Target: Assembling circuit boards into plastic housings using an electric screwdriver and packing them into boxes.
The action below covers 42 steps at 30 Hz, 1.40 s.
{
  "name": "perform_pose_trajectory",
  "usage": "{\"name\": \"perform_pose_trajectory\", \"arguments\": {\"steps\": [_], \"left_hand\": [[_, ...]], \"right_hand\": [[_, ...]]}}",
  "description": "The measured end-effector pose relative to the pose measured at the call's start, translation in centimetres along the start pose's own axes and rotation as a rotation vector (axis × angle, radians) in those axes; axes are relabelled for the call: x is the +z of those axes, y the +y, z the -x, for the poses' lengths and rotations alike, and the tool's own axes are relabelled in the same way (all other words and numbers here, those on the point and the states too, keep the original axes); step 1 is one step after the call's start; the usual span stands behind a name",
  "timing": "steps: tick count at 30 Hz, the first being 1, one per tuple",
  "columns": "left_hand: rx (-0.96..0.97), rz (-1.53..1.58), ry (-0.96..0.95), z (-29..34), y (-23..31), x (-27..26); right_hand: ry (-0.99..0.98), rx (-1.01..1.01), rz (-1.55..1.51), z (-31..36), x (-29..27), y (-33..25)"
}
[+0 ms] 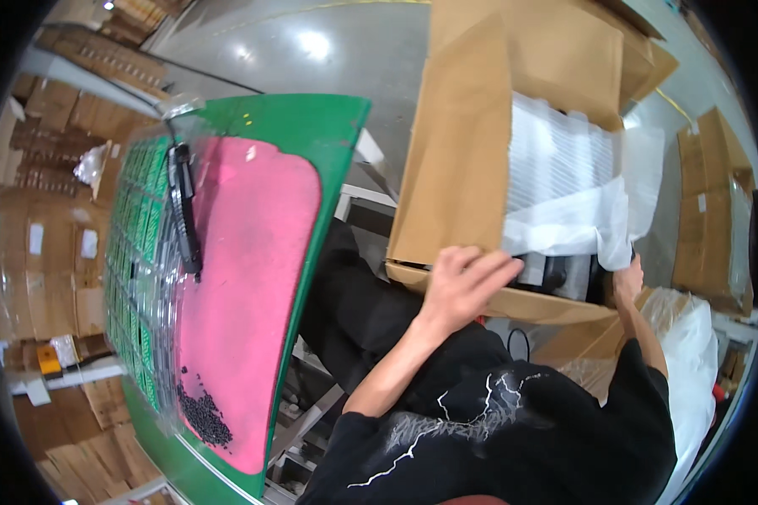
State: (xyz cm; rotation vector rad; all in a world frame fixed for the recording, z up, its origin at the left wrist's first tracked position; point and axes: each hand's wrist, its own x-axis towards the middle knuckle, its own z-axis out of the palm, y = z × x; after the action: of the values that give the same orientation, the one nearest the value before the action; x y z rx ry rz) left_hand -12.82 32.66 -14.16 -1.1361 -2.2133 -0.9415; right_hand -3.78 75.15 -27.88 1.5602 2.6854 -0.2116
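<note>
A cardboard box (459,160) with its flaps folded out stands in front of me. Inside lie clear ribbed plastic trays (556,156) and a sheet of thin white packing foam (564,223). Dark items show below the foam at the near side of the box. My left hand (467,286) is over the box's near edge, its fingers stretched to the right and nothing seen in them. At the near right corner is my right hand (627,282), against the hanging end of the foam. Its fingers are mostly hidden, so I cannot tell what they grip.
To my left is a green table (328,118) with a pink mat (253,227). On it lie a black handheld tool (184,206), a heap of small black parts (204,418) and a clear tray of green pieces (139,278). More cartons (712,215) stand at the right.
</note>
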Motion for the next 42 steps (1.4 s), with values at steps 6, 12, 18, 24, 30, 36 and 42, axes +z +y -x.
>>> {"name": "perform_pose_trajectory", "arguments": {"steps": [6,12,18,24,30,36,42], "left_hand": [[-0.718,0.030,0.511,1.6,-4.2,-5.0],[-1.054,-0.266,0.118,4.2,-5.5,-3.8],[-0.855,-0.287,0.192,-0.3,-5.5,-2.2],[-1.047,0.339,0.410,-3.9,-1.8,-3.0],[-1.319,0.977,0.352,-5.7,4.2,-3.0],[-1.368,1.406,-0.126,-5.3,5.4,-3.6],[-1.558,1.491,-0.237,-3.1,4.4,-0.7]], "right_hand": [[0.007,-0.053,-0.059,1.2,-0.9,-0.6],[0.045,-0.074,-0.171,-1.7,1.1,2.0],[0.086,-0.331,-0.606,-4.6,3.8,6.6],[0.071,-0.296,-0.375,-8.3,5.0,11.3],[0.144,-0.369,-0.449,-12.1,7.8,15.9],[0.078,-0.414,-0.402,-14.3,10.2,19.3],[-0.076,-0.412,-0.579,-15.3,9.4,19.7]]}}
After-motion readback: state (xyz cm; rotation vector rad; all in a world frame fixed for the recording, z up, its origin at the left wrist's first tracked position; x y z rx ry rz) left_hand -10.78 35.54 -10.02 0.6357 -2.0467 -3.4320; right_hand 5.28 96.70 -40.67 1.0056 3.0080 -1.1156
